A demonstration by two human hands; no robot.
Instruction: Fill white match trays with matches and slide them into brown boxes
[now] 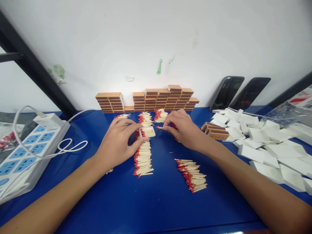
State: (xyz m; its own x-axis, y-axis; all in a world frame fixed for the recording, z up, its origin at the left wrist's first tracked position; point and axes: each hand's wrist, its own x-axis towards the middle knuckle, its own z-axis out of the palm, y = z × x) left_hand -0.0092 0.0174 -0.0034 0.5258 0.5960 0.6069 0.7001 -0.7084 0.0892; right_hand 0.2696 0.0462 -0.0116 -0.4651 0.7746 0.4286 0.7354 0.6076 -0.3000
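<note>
My left hand [117,141] pinches a small white matchbox tray [147,132] filled with red-tipped matches, thumb and fingers on its near end. My right hand [183,128] is closed, with a single match [159,127] pinched at its fingertips just right of the tray. Rows of loose matches lie on the blue table [156,198]: one pile [142,158] under the tray, another pile [192,174] to the front right, more matches [153,117] behind the hands.
Stacked brown matchboxes [148,100] line the white wall. A few brown sleeves [215,131] and several empty white trays [265,146] lie at the right. A white power strip [26,146] with cable sits at the left. Two dark phones [240,92] lean on the wall.
</note>
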